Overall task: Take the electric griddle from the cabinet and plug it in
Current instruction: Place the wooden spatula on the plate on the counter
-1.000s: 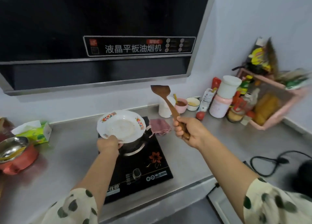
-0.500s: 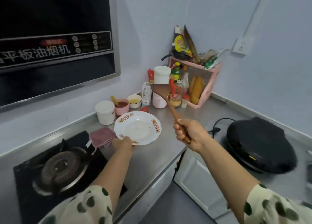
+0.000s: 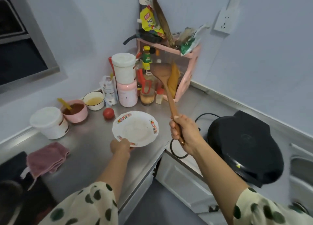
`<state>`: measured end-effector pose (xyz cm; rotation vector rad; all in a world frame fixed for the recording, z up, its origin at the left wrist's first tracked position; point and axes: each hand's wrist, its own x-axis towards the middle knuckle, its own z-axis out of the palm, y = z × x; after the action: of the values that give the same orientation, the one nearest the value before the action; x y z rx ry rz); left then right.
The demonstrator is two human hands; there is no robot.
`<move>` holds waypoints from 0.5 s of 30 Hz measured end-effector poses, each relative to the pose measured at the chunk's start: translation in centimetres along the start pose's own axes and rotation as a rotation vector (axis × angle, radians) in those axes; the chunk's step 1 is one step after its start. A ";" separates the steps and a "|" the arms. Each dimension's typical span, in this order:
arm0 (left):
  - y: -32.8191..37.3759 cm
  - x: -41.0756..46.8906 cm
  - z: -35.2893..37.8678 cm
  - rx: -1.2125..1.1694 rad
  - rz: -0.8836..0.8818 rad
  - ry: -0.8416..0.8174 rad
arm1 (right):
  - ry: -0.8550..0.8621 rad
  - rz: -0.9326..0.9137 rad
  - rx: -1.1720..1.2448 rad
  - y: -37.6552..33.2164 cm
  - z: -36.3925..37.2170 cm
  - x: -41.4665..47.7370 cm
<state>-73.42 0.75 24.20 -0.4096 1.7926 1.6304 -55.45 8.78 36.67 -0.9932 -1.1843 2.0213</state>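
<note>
A round black electric griddle point(image 3: 243, 146) sits closed on the steel counter at the right, its black cord point(image 3: 179, 153) looped on the counter to its left. A white wall socket point(image 3: 224, 22) is on the wall above it. My left hand point(image 3: 120, 146) holds the near rim of a white flower-patterned plate point(image 3: 136, 129) just above the counter. My right hand point(image 3: 183, 132) grips the handle of a wooden spatula point(image 3: 163, 82), blade up, left of the griddle.
A pink corner rack point(image 3: 189, 67) with bottles and bags fills the corner. White tubs, a pink bowl point(image 3: 76, 112), a small bowl and a tomato point(image 3: 108, 113) line the back. A pink cloth point(image 3: 48, 158) lies left. A sink edge point(image 3: 301, 162) is at far right.
The view has swung right from the stove to the counter corner. Both hands carried the plate and the spatula rightward, closer to the griddle.
</note>
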 end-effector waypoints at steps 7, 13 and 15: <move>-1.9 3.9 3.8 0.107 -0.023 0.003 | -0.013 -0.060 -0.012 -0.6 -1.4 5.8; -2.4 5.8 4.8 0.105 -0.023 -0.009 | -0.037 -0.045 -0.020 -0.4 -1.4 9.4; -2.5 6.4 4.9 0.105 -0.028 -0.009 | -0.047 -0.044 -0.033 -0.3 -1.4 10.2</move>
<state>-75.15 6.37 18.15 -0.3769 1.8486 1.5091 -59.80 17.47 33.36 -0.9319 -1.2570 2.0063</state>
